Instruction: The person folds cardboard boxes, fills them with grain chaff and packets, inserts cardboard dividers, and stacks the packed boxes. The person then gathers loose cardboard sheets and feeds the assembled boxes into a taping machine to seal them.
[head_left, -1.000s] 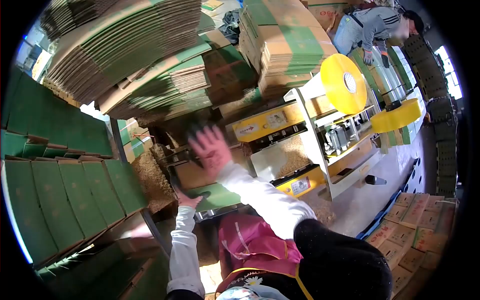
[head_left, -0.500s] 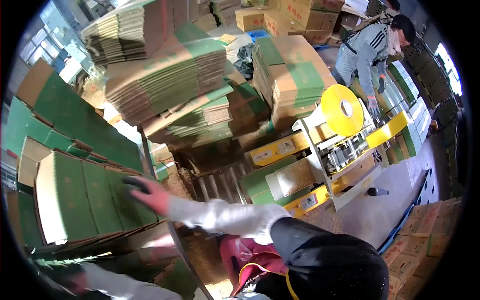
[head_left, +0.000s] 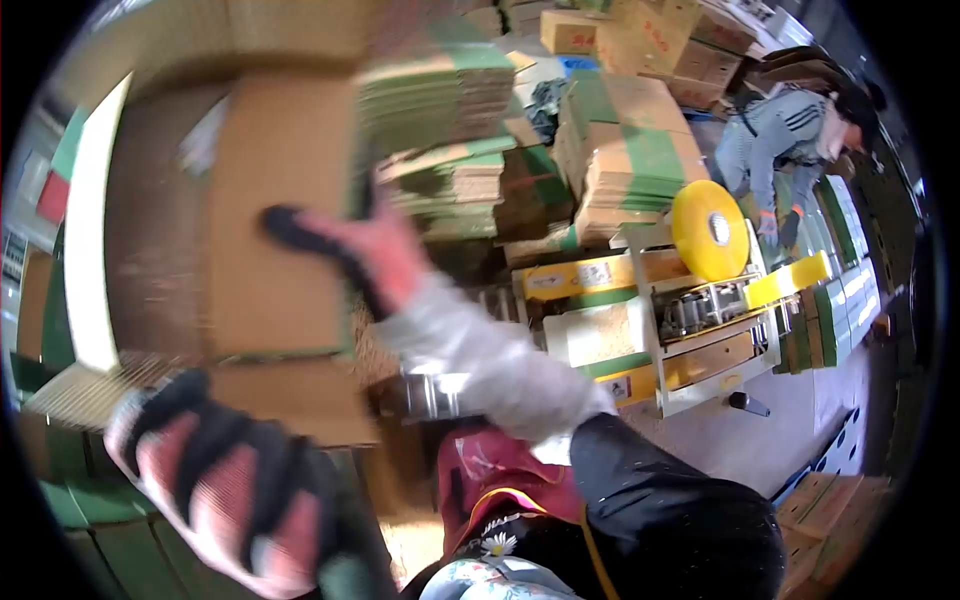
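Observation:
An opened-out cardboard carton point(head_left: 275, 180), brown inside, fills the left of the view, raised in front of me. My right hand point(head_left: 375, 245), in a pink and black glove, grips its right wall with the thumb on the inner face; the other fingers are blurred and partly hidden. At the lower left, my left hand point(head_left: 225, 485) in the same kind of glove is closed at the carton's near edge, beside a flap point(head_left: 75, 395). Its fingertips are hidden.
A taping machine point(head_left: 700, 310) with a yellow tape roll point(head_left: 712, 230) stands to the right, a green-topped carton in it. Stacked flat cartons point(head_left: 640, 150) lie behind. Another person point(head_left: 790, 140) bends over cartons at the far right. Green cartons point(head_left: 140, 560) sit low at left.
My right hand has gone from the green cartons at left to the wall of a raised, opened carton. My left hand has come up to its near edge. The view has shifted slightly left.

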